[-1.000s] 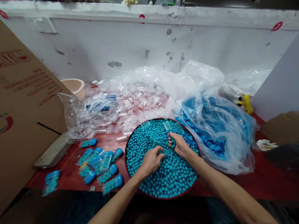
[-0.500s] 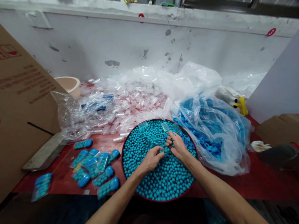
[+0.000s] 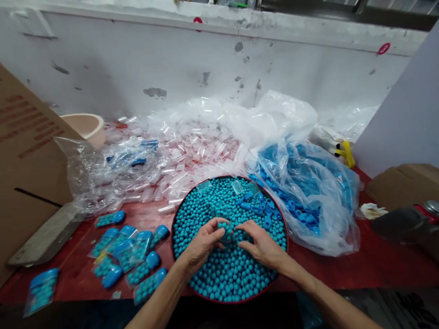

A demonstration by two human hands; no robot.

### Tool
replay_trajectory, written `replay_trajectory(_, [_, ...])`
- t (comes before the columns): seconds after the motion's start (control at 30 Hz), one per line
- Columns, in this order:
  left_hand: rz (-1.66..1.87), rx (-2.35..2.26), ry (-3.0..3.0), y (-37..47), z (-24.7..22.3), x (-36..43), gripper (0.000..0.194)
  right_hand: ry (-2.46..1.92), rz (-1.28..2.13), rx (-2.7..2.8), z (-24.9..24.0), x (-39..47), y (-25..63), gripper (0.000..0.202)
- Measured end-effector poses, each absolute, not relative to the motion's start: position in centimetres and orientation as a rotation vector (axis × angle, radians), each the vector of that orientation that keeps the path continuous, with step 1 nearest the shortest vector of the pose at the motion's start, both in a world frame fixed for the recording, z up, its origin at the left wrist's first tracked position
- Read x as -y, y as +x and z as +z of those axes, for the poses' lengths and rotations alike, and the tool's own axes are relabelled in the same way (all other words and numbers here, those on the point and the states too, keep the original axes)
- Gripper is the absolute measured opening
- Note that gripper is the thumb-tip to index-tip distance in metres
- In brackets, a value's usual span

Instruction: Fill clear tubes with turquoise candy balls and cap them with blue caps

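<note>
Over a round tub [image 3: 173, 221] with a dark red rim, full of small turquoise balls [image 3: 240, 280], both my hands work close together. My left hand [image 3: 205, 241] is closed on a small clear plastic container [image 3: 226, 231] with turquoise balls showing in it. Beside it, my right hand [image 3: 262, 245] has thumb and forefinger apart, the fingertips close to the container; whether they touch it I cannot tell. Several blue plastic caps [image 3: 268, 208] and a clear empty container [image 3: 237, 186] lie on the balls at the tub's far side.
Filled containers with blue caps [image 3: 139, 249] lie left of the tub on the red table [image 3: 321, 272]. Behind is a heap of clear containers [image 3: 200, 146]. A plastic bag [image 3: 332, 203] of blue parts stands right; a cardboard box [image 3: 20, 145] left; a lidded jar [image 3: 410, 228] far right.
The view has shifted slightly. My hands have come nearer to me over the tub; the left is now around a container with balls, and the right's thumb and forefinger have spread.
</note>
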State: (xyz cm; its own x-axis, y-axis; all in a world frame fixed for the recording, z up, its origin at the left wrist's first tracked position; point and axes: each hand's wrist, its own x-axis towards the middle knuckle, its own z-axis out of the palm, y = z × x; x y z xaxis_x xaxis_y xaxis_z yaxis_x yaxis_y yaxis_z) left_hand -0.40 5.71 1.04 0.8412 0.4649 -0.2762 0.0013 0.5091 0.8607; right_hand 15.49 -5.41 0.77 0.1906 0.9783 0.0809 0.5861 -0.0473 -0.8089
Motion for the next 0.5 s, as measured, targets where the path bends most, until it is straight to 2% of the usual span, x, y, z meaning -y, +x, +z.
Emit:
replay_trajectory(0.27, [0.327,-0.714,1.261,0.1,-0.1,-4.9,0.034,-2.546,0.033,1.808,1.5,2.4,21.0,0.015])
replay_trajectory(0.5, [0.573,-0.668,1.686,1.6,1.2,-4.2,0.021,-2.407,-0.246,2.133,2.9,3.0,17.8,0.019])
